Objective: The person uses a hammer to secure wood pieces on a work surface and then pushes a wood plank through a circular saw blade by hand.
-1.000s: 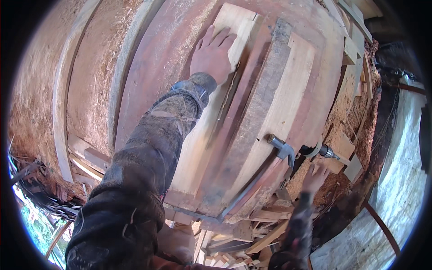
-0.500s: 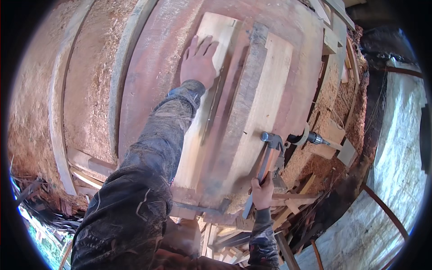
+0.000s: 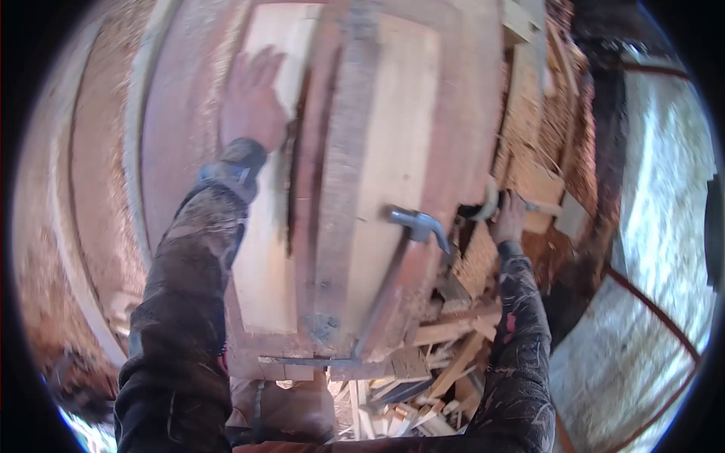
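Note:
My left hand (image 3: 255, 102) lies flat with its fingers spread on a pale wooden board (image 3: 264, 298) resting on the reddish worktop. Off to the right, my right hand (image 3: 509, 217) is closed round the handle of a chisel, mostly covering it; the shank and broad grey blade (image 3: 573, 217) stick out to the right. A claw hammer (image 3: 418, 223) lies on the worktop between my hands, its metal head away from me and its handle slanting back toward me. Motion blurs the picture somewhat.
Right of the left board lie a grey weathered strip (image 3: 343, 174) and another pale board (image 3: 393, 143). A black object with a beige ring (image 3: 489, 200) sits beside my right hand. Wood offcuts (image 3: 430, 411) are heaped below the worktop; raised rails (image 3: 140, 136) run along the left.
My right hand has let go of the hammer, now lying on the worktop, and has moved right to the chisel. My left hand stays on the board; the whole view has shifted.

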`<state>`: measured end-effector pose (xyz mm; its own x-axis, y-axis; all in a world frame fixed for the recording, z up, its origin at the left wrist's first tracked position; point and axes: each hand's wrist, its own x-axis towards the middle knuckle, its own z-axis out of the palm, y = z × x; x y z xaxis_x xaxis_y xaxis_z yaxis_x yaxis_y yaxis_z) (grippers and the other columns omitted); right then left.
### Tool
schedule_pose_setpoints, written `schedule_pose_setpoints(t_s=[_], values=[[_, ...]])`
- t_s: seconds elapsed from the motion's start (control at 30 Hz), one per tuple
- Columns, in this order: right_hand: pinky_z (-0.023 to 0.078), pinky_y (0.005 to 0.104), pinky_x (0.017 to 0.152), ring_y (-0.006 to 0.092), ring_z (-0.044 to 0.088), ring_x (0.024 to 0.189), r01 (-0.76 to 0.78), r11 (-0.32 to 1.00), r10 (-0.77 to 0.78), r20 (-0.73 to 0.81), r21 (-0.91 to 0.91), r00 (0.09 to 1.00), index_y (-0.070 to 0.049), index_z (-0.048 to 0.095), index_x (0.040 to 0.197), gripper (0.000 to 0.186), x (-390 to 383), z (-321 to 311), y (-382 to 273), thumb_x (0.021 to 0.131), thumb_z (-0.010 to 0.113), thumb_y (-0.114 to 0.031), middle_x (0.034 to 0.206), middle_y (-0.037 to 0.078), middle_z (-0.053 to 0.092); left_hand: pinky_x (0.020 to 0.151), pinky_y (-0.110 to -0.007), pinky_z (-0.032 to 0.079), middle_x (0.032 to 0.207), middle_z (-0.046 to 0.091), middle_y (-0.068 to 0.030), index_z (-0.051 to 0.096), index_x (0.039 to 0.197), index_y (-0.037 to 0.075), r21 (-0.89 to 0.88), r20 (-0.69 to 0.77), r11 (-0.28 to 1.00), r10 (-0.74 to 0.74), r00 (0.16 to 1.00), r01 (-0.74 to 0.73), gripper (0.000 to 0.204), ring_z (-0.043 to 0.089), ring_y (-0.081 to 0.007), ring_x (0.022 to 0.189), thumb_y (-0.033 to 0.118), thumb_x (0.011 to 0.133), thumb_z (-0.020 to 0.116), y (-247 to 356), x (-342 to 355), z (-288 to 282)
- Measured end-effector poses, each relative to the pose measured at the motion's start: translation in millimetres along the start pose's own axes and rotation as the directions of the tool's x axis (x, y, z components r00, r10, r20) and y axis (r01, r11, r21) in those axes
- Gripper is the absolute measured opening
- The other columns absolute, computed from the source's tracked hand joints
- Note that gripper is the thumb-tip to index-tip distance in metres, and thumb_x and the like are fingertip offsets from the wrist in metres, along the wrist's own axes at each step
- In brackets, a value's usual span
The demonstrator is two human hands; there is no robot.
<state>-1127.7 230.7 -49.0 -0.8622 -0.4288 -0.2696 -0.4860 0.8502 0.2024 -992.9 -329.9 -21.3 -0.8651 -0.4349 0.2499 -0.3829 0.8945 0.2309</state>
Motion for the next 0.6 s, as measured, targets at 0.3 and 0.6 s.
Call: schedule_pose_setpoints(t_s=[0.3, 0.6], values=[[0.047, 0.0479, 0.102, 0.0364, 0.064, 0.113, -0.198, 0.739, -0.171, 0.464, 0.644, 0.869, -0.009, 0.067, 0.122, 0.059, 81.2, 40.5, 119.9, 0.068, 0.082, -0.026, 0.115, 0.016, 0.071, 0.119, -0.046, 0.036, 0.151, 0.048, -0.0066, 0.052, 0.141, 0.015, -0.189, -0.095, 0.982, -0.033, 0.995, 0.014, 0.055, 0.035, -0.038, 0.145, -0.001, 0.089, 0.049, 16.8, 12.3, -6.4], [0.049, 0.0462, 0.096, 0.0349, 0.065, 0.111, 0.257, 0.946, -0.277, 0.082, 0.196, 0.957, -0.006, 0.063, 0.128, 0.065, 55.8, 27.3, 9.9, 0.069, 0.083, -0.021, 0.115, 0.016, 0.069, 0.117, -0.047, 0.038, 0.154, 0.045, -0.0041, 0.051, 0.143, 0.019, -0.069, -0.002, 0.996, -0.054, 0.999, 0.053, 0.057, 0.035, -0.037, 0.146, 0.002, 0.088, 0.051, -0.6, -8.4, -8.9]])
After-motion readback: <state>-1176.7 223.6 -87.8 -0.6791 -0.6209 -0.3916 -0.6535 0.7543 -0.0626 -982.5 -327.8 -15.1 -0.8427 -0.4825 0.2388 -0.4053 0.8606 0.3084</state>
